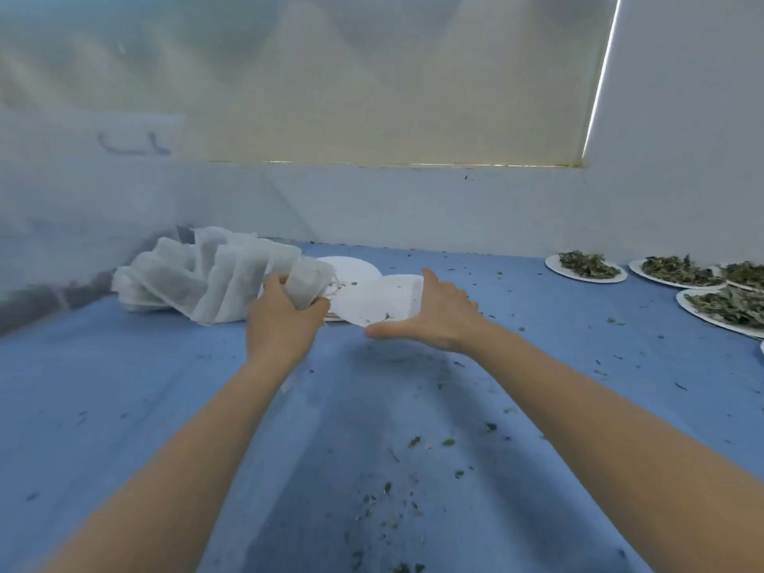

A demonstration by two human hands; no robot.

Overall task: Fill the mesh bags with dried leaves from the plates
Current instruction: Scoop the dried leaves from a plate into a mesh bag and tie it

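Your left hand (pixel 285 312) is gripping a mesh bag (pixel 308 283) at the near right end of the bag pile, fingers curled round its lower part; the bag is standing roughly upright and looks pale and slack, contents not discernible. The rest of the mesh bags (pixel 194 279) are lying fanned in an overlapping heap on the blue tabletop (pixel 165 407), just left of that hand, close to the back wall (pixel 413 208).

Your right hand (pixel 434 320) is spread wide, fingers straight and thumb stretched out toward the left, resting against the near right edge of an empty white plate (pixel 380 299). Whether the fingers are actually pressing the plate or only touching it is not clear. This plate is carrying only a few leaf crumbs. A second empty plate (pixel 351 270) is sitting behind it, partly overlapped by it, between the bag you are holding and the wall.

Plates of dried leaves (pixel 587 266) are waiting at the far right of the tabletop, well apart from both hands: several white plates in a cluster, each heaped with green-brown dried leaves (pixel 719 306), some cut off by the frame edge.

Loose leaf fragments (pixel 388 490) are lying scattered across the tabletop, thickest in the near centre between your forearms.
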